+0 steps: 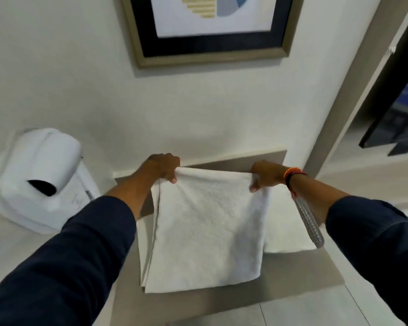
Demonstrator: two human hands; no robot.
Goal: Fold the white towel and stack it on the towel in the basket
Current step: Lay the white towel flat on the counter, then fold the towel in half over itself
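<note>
A white towel [207, 227] hangs folded in front of me, doubled over, its lower edge reaching past the front of a grey shelf [299, 271]. My left hand [164, 169] pinches its top left corner. My right hand [266, 175] pinches the top right corner. Behind the hanging towel, to the right, a second white towel [287, 231] lies in a shallow basket whose perforated grey wall [310, 222] shows under my right forearm. Most of the basket is hidden by the held towel.
A white wall-mounted hair dryer [40, 180] sits at the left. A framed picture [210, 27] hangs on the wall above. A door frame [353, 90] and a dark screen [398, 102] stand at the right. Pale floor tiles [280, 311] show below.
</note>
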